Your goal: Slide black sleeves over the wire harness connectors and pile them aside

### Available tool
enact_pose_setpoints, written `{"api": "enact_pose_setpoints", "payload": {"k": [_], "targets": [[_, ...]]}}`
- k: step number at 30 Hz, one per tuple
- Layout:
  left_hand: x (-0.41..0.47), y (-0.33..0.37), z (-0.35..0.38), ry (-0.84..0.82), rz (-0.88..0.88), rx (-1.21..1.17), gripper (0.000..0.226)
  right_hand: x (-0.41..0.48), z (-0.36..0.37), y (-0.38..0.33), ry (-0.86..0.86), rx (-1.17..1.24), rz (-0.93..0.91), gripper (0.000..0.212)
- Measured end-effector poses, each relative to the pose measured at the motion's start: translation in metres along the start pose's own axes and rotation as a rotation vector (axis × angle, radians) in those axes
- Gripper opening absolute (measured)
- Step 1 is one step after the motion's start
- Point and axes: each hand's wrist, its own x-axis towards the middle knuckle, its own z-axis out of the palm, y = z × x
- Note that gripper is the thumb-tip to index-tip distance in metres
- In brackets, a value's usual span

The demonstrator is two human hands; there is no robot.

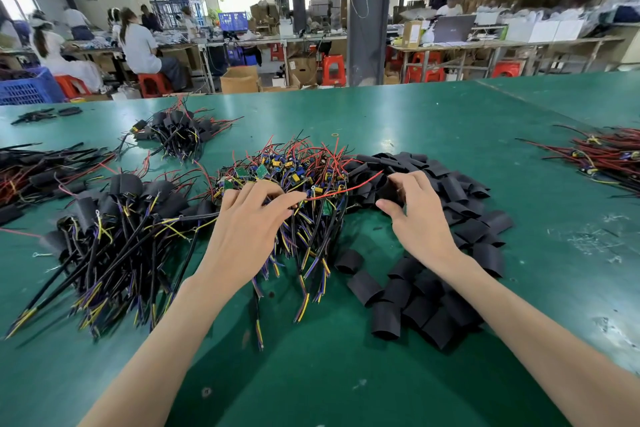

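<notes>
Green matting covers the tabletop (433, 121) of a busy workshop, and I have three heaps in front of me. Bare wire harnesses (294, 166) lie dead centre, with their cables running toward me and their red leads and small boards at the far end. Black sleeves (450, 184) lie to the right, touching that heap's edge, and the sleeved pile (114, 218) sits to the left.

My left hand (242, 218) rests on the bare heap, thumb and forefinger pinching a red wire (346, 185) that runs rightward toward the right hand (419, 215). That hand is curled over the sleeves, thumb apart from the fingers; I cannot tell whether it grips one. The wire's free end points at the sleeve side, so I judge the right hand is the nearer one to line up a sleeve's open mouth with it.
</notes>
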Motion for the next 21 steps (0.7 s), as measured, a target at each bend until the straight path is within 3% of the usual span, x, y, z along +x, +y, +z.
{"api": "enact_pose_setpoints", "payload": {"k": [13,21], "targets": [[-0.0009,-0.0013,0.0015,-0.057,0.005,0.009,0.031,0.0021,-0.0042,-0.0005,0.056,-0.002,-0.127,0.035],[-0.0003,0.0039,0.0022,-0.068,-0.044,-0.02,0.033,0.0016,-0.0073,0.0,0.024,-0.483,-0.453,0.042]]}}
